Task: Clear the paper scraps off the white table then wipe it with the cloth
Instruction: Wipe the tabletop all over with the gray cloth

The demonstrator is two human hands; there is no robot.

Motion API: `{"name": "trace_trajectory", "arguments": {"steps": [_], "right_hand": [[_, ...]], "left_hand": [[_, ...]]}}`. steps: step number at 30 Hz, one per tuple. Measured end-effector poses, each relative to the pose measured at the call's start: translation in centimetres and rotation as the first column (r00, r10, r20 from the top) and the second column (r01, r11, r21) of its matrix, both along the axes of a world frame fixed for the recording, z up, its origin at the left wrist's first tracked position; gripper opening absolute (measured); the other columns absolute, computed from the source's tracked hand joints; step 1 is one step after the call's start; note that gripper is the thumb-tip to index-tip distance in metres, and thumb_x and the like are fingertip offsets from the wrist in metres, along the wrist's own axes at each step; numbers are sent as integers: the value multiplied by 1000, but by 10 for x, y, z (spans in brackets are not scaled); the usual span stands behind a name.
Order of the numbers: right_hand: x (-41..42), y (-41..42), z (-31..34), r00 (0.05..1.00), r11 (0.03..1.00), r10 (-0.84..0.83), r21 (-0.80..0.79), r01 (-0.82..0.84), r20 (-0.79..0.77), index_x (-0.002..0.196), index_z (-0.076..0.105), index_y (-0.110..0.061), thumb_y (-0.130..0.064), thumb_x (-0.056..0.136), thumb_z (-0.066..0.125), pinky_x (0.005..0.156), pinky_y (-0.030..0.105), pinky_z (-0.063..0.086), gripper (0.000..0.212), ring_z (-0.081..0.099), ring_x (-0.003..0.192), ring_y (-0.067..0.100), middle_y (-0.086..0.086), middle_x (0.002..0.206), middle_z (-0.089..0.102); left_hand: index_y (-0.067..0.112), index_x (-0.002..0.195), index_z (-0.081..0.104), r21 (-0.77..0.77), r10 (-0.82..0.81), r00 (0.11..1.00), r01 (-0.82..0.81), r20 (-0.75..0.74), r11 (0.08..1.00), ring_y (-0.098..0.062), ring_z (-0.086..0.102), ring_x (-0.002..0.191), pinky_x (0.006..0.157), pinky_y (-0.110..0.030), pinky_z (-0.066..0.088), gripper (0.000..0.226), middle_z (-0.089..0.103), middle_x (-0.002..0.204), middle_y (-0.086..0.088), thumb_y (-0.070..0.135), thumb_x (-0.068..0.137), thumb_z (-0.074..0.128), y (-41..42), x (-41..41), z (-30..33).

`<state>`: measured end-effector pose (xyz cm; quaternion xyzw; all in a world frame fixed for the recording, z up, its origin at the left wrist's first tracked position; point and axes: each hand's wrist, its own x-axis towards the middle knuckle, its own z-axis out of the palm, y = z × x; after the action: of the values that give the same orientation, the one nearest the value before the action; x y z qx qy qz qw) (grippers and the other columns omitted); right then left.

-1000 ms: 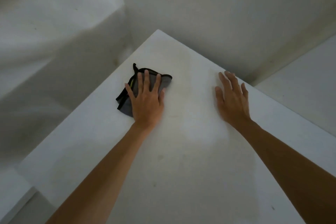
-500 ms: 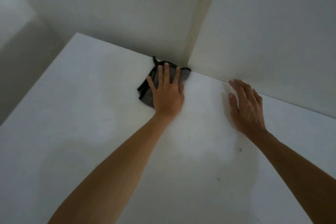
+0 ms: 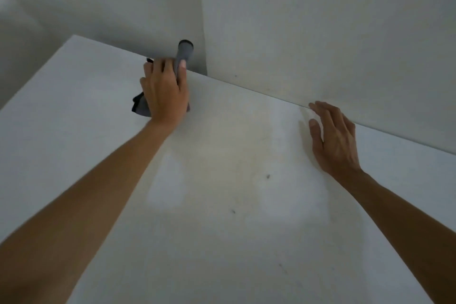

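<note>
The grey cloth with black trim [image 3: 183,55] is bunched in my left hand [image 3: 165,90], whose fingers and thumb curl round it at the far edge of the white table [image 3: 222,205]. One end of the cloth sticks up past my thumb against the wall; another end [image 3: 140,106] hangs below my palm. My right hand [image 3: 333,138] rests flat on the table near the right wall, fingers straight. No paper scraps show on the table.
Two white walls meet in a corner [image 3: 202,32] right behind the cloth. The table's left edge [image 3: 37,76] drops to a shadowed floor area. Small dark specks [image 3: 267,176] mark the tabletop.
My left hand went from pressing flat on the cloth to gripping it in a bunch, one end now raised against the wall. The view has shifted further right toward the corner.
</note>
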<state>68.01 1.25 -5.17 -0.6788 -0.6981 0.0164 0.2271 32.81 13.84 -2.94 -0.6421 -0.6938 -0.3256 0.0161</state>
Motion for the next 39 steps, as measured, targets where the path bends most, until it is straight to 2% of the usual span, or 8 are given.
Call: {"name": "trace_trajectory", "arguments": {"steps": [5, 13, 18, 24, 28, 32, 35, 39], "right_hand": [[11, -10, -13, 999, 1000, 20, -21, -21, -29, 145, 50, -20, -31, 108, 35, 114, 47, 35, 41, 45, 139, 19, 0, 148, 49], [25, -18, -16, 995, 999, -25, -30, 22, -92, 144, 50, -21, -33, 109, 33, 111, 44, 35, 41, 46, 138, 21, 1, 148, 50], [42, -18, -6, 994, 999, -40, -8, 39, -100, 144, 50, -21, -35, 109, 32, 112, 48, 36, 41, 47, 137, 22, 2, 146, 51], [42, -18, -5, 991, 999, -53, -5, 53, -121, 143, 50, -22, -33, 109, 34, 112, 47, 36, 39, 48, 135, 20, 0, 145, 51], [39, -23, -11, 993, 998, -47, -44, 43, -105, 143, 49, -23, -34, 109, 34, 111, 45, 36, 38, 49, 134, 20, -2, 145, 50], [44, -30, -17, 997, 997, -21, -77, 15, -75, 143, 48, -23, -36, 108, 33, 112, 45, 36, 40, 48, 135, 19, -2, 145, 50], [50, -32, -18, 998, 996, -19, -83, 13, -65, 143, 48, -23, -35, 108, 34, 113, 46, 35, 40, 48, 136, 20, -2, 145, 50], [52, -35, -20, 997, 997, -27, -77, 22, -73, 143, 49, -22, -30, 109, 40, 114, 45, 33, 36, 47, 136, 20, 0, 145, 51]], "left_hand": [[19, 155, 32, -361, -58, 990, 8, -130, 932, -30, 12, 154, 121, -61, -1, 55, 22, 165, -7, 43, 107, 23, -20, 56, -68], [20, 129, 65, -243, -488, 860, 510, 148, 825, -20, 47, 137, 114, -46, 24, 49, 62, 138, -2, 43, 102, 30, -138, 206, -46], [1, 110, 70, -277, 23, 796, 183, 604, 943, -38, 63, 107, 86, -36, 39, 47, 69, 112, -26, 34, 109, 36, -116, 153, 25], [-5, 107, 66, -23, 211, 909, -217, 359, 976, -39, 61, 103, 83, -37, 40, 53, 67, 114, -27, 34, 108, 30, -52, 26, 73], [-4, 99, 60, -168, 95, 995, -86, 44, 982, -44, 58, 99, 80, -45, 44, 61, 61, 106, -30, 45, 105, 26, -39, -11, 33], [16, 146, 41, -422, -174, 957, 62, -233, 905, -40, 37, 139, 108, -63, 29, 59, 36, 156, -14, 54, 105, 24, -60, -32, -33], [12, 156, 25, -370, -232, 917, 103, -325, 923, -31, 12, 153, 118, -64, 2, 67, 17, 166, -11, 55, 105, 20, -63, -42, -53], [-3, 153, 26, -381, -241, 915, 107, -325, 919, -35, 9, 153, 121, -62, 2, 77, 18, 164, -21, 56, 103, 17, -58, -14, -54]]}}
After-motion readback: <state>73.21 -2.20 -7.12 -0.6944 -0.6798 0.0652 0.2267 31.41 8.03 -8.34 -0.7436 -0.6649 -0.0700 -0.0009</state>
